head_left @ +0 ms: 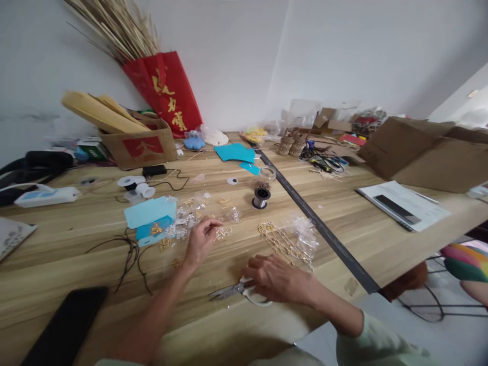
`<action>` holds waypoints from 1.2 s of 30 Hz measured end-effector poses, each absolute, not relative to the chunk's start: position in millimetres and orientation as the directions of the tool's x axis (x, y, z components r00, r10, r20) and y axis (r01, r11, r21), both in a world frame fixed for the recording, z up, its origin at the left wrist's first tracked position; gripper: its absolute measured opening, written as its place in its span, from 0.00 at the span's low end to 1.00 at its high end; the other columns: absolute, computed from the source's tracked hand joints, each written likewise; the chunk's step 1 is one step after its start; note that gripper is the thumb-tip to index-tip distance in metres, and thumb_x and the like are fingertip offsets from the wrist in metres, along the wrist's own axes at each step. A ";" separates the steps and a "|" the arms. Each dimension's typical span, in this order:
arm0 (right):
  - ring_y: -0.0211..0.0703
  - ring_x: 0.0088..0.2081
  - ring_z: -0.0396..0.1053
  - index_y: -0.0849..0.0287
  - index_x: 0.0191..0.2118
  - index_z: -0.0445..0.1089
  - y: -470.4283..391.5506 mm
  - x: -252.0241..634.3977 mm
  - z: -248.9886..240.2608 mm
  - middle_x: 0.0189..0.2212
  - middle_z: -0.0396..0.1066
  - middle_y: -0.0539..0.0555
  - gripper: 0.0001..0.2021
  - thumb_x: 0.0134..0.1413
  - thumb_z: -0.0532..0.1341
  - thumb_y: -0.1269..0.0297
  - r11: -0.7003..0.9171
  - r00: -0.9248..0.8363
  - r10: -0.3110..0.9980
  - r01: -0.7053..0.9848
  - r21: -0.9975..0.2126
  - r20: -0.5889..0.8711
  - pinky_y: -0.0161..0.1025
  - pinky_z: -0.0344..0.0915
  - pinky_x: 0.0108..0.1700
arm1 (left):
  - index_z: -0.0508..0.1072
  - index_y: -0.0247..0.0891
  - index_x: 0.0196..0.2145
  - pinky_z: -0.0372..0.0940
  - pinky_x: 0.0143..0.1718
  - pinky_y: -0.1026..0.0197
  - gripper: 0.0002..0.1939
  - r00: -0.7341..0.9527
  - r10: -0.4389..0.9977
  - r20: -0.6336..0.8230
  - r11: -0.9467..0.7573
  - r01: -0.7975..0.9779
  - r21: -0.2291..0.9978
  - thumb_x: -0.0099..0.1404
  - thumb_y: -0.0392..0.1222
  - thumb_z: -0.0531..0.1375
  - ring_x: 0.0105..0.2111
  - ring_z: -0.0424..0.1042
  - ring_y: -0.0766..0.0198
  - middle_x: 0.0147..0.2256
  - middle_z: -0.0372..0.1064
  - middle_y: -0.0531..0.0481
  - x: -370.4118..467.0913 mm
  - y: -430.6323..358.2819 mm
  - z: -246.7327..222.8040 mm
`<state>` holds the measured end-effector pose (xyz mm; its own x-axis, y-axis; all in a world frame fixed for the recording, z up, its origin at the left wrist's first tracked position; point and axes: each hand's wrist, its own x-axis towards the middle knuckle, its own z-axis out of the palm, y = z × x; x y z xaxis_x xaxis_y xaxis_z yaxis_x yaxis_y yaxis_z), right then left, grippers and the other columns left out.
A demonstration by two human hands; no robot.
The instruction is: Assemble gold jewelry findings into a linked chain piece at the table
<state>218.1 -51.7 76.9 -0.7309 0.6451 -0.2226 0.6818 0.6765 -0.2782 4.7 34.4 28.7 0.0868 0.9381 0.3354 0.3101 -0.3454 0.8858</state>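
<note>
My left hand (202, 241) is over the small clear bags of findings (185, 218), its thumb and fingers pinched together; whatever is between the fingertips is too small to make out. My right hand (269, 277) rests on scissors (229, 291) with white handles, its fingers curled at the handles and the blades pointing left. Behind my right hand lie gold chains (284, 243) beside a crumpled clear bag (305, 235). A black spool of silvery wire (261, 197) stands beyond both hands, near a jar of brown beads (264, 185).
Blue cards (150, 212) and black cords (131, 256) lie left, with a phone (68, 325) at the front left. A dark strip (316, 218) crosses the wooden table (198, 330). On the right are a clipboard (404, 206) and a cardboard box (427, 152).
</note>
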 end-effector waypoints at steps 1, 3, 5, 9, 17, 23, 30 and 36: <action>0.47 0.40 0.66 0.57 0.43 0.67 -57.7 216.0 73.6 0.38 0.68 0.56 0.11 0.54 0.60 0.65 0.703 -0.741 0.638 0.671 -0.235 -0.207 0.37 0.59 0.36 | 0.74 0.36 0.28 0.67 0.33 0.63 0.07 0.053 0.945 0.322 -0.323 0.298 0.898 0.55 0.35 0.55 0.31 0.71 0.63 0.29 0.72 0.49 -0.6 28.3 26.3; 0.49 0.42 0.64 0.57 0.45 0.65 -67.1 213.0 66.9 0.39 0.67 0.57 0.11 0.55 0.58 0.66 0.703 -0.724 0.669 0.690 -0.170 -0.171 0.39 0.60 0.37 | 0.74 0.37 0.28 0.68 0.33 0.62 0.05 0.011 0.957 0.290 -0.282 0.274 0.919 0.54 0.36 0.57 0.30 0.71 0.63 0.28 0.72 0.50 -8.8 16.6 21.7; 0.49 0.42 0.63 0.57 0.46 0.63 -73.3 211.3 60.8 0.41 0.66 0.57 0.11 0.56 0.57 0.68 0.685 -0.697 0.701 0.717 -0.129 -0.151 0.39 0.61 0.36 | 0.74 0.37 0.28 0.68 0.34 0.61 0.05 0.005 0.970 0.243 -0.237 0.241 0.941 0.53 0.37 0.58 0.31 0.72 0.62 0.29 0.73 0.49 -13.6 6.0 17.3; 0.48 0.44 0.61 0.56 0.46 0.62 -79.3 211.1 53.2 0.44 0.64 0.57 0.12 0.57 0.55 0.72 0.675 -0.682 0.720 0.731 -0.095 -0.129 0.40 0.61 0.38 | 0.73 0.36 0.29 0.69 0.36 0.59 0.06 0.029 0.988 0.154 -0.157 0.160 0.975 0.51 0.38 0.60 0.31 0.73 0.62 0.29 0.74 0.49 -14.1 -9.8 9.6; 0.48 0.41 0.63 0.56 0.46 0.64 -85.6 210.4 63.7 0.39 0.66 0.56 0.11 0.56 0.57 0.68 0.639 -0.630 0.748 0.769 -0.031 -0.211 0.37 0.60 0.33 | 0.73 0.36 0.30 0.69 0.33 0.61 0.06 0.059 0.970 0.237 -0.244 0.245 0.938 0.52 0.38 0.59 0.29 0.72 0.64 0.29 0.73 0.49 -10.9 -15.3 6.7; 0.44 0.40 0.67 0.58 0.45 0.66 -80.5 212.3 78.5 0.38 0.67 0.56 0.11 0.55 0.58 0.67 0.619 -0.621 0.731 0.778 -0.109 -0.283 0.35 0.59 0.37 | 0.73 0.37 0.29 0.68 0.30 0.63 0.06 0.049 0.943 0.329 -0.325 0.339 0.883 0.52 0.37 0.57 0.26 0.71 0.65 0.28 0.72 0.50 -15.4 -9.7 -2.1; 0.46 0.42 0.67 0.61 0.45 0.65 -85.6 194.1 86.4 0.40 0.68 0.59 0.13 0.53 0.59 0.69 0.510 -0.492 0.817 0.860 -0.019 -0.300 0.38 0.60 0.41 | 0.74 0.38 0.28 0.68 0.28 0.64 0.07 0.031 0.921 0.389 -0.371 0.372 0.851 0.51 0.35 0.56 0.24 0.70 0.66 0.27 0.72 0.51 -18.0 -6.3 -6.9; 0.48 0.42 0.66 0.60 0.44 0.66 -90.9 191.2 75.8 0.39 0.68 0.57 0.13 0.51 0.56 0.74 0.494 -0.471 0.826 0.869 -0.004 -0.310 0.38 0.60 0.38 | 0.73 0.37 0.29 0.68 0.29 0.64 0.08 0.006 0.934 0.356 -0.334 0.358 0.872 0.52 0.36 0.56 0.26 0.70 0.65 0.27 0.72 0.50 -21.0 -6.5 -6.6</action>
